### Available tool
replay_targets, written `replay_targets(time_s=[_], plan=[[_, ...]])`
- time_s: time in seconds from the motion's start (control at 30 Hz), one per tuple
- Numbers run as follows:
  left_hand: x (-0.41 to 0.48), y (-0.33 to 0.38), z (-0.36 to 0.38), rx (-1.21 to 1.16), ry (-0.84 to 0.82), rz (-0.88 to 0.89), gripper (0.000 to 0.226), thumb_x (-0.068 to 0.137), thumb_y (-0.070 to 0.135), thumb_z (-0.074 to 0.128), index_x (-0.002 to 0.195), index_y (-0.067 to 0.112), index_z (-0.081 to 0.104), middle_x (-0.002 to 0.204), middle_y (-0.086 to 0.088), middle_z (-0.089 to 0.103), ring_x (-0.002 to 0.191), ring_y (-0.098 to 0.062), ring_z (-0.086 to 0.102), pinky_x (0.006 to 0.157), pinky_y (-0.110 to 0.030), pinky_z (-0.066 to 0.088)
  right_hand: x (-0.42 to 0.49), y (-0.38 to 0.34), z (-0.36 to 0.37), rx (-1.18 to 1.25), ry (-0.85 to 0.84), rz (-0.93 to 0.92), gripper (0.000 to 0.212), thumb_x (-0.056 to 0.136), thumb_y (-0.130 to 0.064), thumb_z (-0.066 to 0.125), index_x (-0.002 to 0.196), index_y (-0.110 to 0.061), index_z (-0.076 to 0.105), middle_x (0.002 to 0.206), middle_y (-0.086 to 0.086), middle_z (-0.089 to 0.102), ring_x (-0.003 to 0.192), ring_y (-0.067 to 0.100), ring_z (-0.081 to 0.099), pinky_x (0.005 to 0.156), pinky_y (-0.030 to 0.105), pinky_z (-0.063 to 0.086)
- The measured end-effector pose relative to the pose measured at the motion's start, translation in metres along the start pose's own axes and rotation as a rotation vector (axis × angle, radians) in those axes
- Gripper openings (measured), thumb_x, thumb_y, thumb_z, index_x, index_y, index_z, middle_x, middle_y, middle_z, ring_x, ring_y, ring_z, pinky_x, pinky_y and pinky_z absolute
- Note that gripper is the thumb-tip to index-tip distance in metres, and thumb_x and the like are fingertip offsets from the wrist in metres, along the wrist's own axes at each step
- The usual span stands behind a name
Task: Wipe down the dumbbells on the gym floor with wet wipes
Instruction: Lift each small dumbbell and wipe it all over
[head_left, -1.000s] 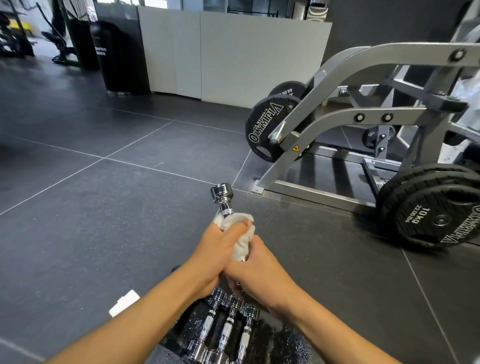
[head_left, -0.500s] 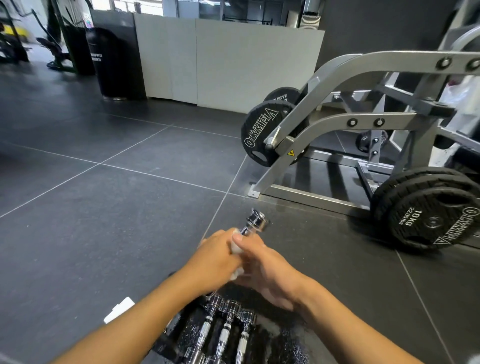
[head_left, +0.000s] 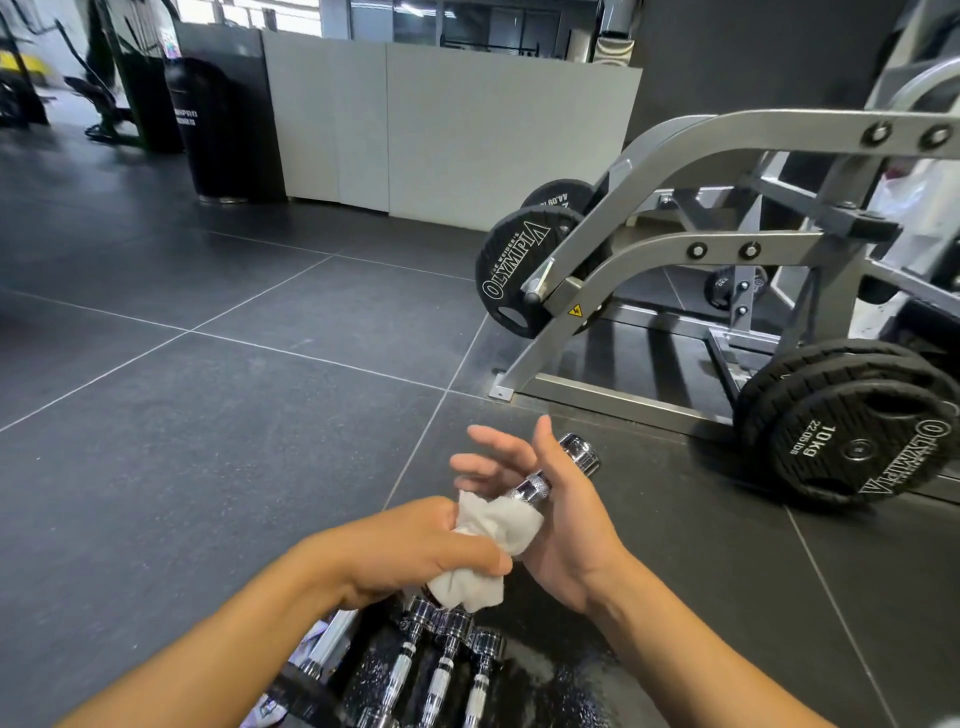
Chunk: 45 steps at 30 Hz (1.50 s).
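Observation:
A small chrome dumbbell lies tilted across the palm of my right hand, its far head pointing up and right. The right fingers are spread and nearly straight, with the bar resting on them. My left hand grips a crumpled white wet wipe wrapped round the dumbbell's near end, which the wipe hides. Below the hands, three more chrome dumbbells lie side by side on the dark floor.
A grey plate-loaded machine with black Olympia weight plates stands to the right. A white partition and a black punching bag stand at the back. Dark floor tiles stretch out to the left.
My right hand has opened, its fingers now spread under the bar. The dumbbell has tipped further over to the right. The wipe in my left hand has slid down to the near end.

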<state>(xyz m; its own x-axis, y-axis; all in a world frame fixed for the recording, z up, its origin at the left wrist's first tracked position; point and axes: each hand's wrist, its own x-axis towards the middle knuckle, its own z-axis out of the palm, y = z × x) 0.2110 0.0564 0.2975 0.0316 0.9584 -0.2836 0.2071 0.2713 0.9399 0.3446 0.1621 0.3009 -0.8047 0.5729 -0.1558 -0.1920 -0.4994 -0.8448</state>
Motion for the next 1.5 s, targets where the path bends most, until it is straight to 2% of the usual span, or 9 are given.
replay_targets(time_s=[0.27, 0.4, 0.63, 0.83, 0.97, 1.07, 1.23, 1.33, 1.5], plan=[[0.001, 0.0, 0.004, -0.064, -0.083, -0.011, 0.017, 0.097, 0.016, 0.066, 0.082, 0.01, 0.07, 0.072, -0.005, 0.07, 0.064, -0.02, 0.063, 0.069, -0.031, 0.056, 0.002, 0.002, 0.006, 0.254, 0.062, -0.065, 0.057, 0.095, -0.056, 0.054, 0.112, -0.004, 0.069, 0.086, 0.017, 0.066, 0.076, 0.028, 0.066, 0.079, 0.038, 0.055], [0.003, -0.005, 0.001, 0.06, -0.042, 0.006, 0.029, 0.099, 0.03, 0.063, 0.075, 0.012, 0.065, 0.072, -0.01, 0.065, 0.064, -0.025, 0.061, 0.071, -0.037, 0.054, 0.007, 0.002, 0.001, 0.329, 0.133, -0.118, 0.051, 0.097, -0.052, 0.056, 0.102, -0.003, 0.067, 0.087, 0.02, 0.066, 0.082, 0.032, 0.067, 0.089, 0.043, 0.054], [0.01, -0.023, 0.019, -0.326, -0.026, -0.055, 0.044, 0.099, 0.054, 0.063, 0.097, 0.011, 0.054, 0.067, -0.008, 0.049, 0.056, -0.017, 0.041, 0.056, -0.033, 0.044, 0.01, 0.0, -0.002, 0.236, 0.27, -0.262, 0.041, 0.097, -0.048, 0.055, 0.087, -0.01, 0.066, 0.071, 0.007, 0.063, 0.073, 0.02, 0.064, 0.082, 0.039, 0.052], [0.018, -0.023, 0.044, -0.864, 0.274, -0.182, 0.051, 0.103, 0.056, 0.051, 0.11, 0.006, 0.052, 0.071, -0.012, 0.05, 0.051, -0.019, 0.039, 0.049, -0.032, 0.04, 0.009, 0.001, -0.003, 0.135, 0.231, -0.351, 0.043, 0.097, -0.048, 0.055, 0.086, -0.007, 0.064, 0.069, 0.009, 0.059, 0.071, 0.023, 0.062, 0.087, 0.044, 0.047], [0.025, -0.028, 0.054, -0.741, 0.308, -0.324, 0.054, 0.108, 0.056, 0.038, 0.132, 0.009, 0.046, 0.076, -0.012, 0.047, 0.047, -0.017, 0.04, 0.046, -0.031, 0.04, 0.007, 0.006, -0.001, -0.02, 0.241, -0.356, 0.044, 0.096, -0.049, 0.056, 0.091, -0.005, 0.063, 0.069, 0.011, 0.061, 0.064, 0.024, 0.063, 0.076, 0.042, 0.052], [0.023, -0.032, 0.046, -0.498, 0.257, -0.371, 0.048, 0.11, 0.049, 0.04, 0.131, 0.007, 0.047, 0.087, -0.017, 0.049, 0.044, -0.015, 0.041, 0.045, -0.029, 0.04, 0.005, 0.01, -0.004, -0.068, 0.305, -0.296, 0.045, 0.099, -0.047, 0.056, 0.085, -0.004, 0.061, 0.061, 0.011, 0.056, 0.055, 0.024, 0.059, 0.064, 0.038, 0.053], [0.017, -0.04, 0.027, -0.331, 0.293, -0.326, 0.041, 0.106, 0.046, 0.051, 0.102, 0.006, 0.057, 0.065, -0.008, 0.056, 0.041, -0.011, 0.038, 0.041, -0.024, 0.036, 0.022, 0.022, -0.028, 0.02, 0.599, -0.004, 0.049, 0.1, -0.053, 0.055, 0.07, -0.014, 0.052, 0.054, 0.002, 0.043, 0.046, 0.017, 0.046, 0.051, 0.03, 0.046], [0.015, -0.038, 0.011, -0.32, 0.343, -0.23, 0.047, 0.103, 0.052, 0.054, 0.098, 0.005, 0.062, 0.064, -0.01, 0.058, 0.046, -0.014, 0.044, 0.05, -0.029, 0.041, 0.04, 0.047, -0.068, -0.026, 0.768, 0.193, 0.029, 0.103, -0.034, 0.057, 0.083, -0.014, 0.049, 0.058, 0.002, 0.04, 0.041, 0.014, 0.036, 0.045, 0.026, 0.04], [0.017, -0.037, 0.001, -0.181, 0.395, -0.21, 0.055, 0.099, 0.059, 0.055, 0.102, 0.005, 0.067, 0.069, -0.009, 0.068, 0.057, -0.016, 0.058, 0.057, -0.03, 0.048, 0.036, 0.112, -0.125, -0.36, 0.732, 0.591, 0.016, 0.102, -0.004, 0.047, 0.086, -0.007, 0.047, 0.063, 0.006, 0.037, 0.052, 0.016, 0.034, 0.05, 0.03, 0.036]])
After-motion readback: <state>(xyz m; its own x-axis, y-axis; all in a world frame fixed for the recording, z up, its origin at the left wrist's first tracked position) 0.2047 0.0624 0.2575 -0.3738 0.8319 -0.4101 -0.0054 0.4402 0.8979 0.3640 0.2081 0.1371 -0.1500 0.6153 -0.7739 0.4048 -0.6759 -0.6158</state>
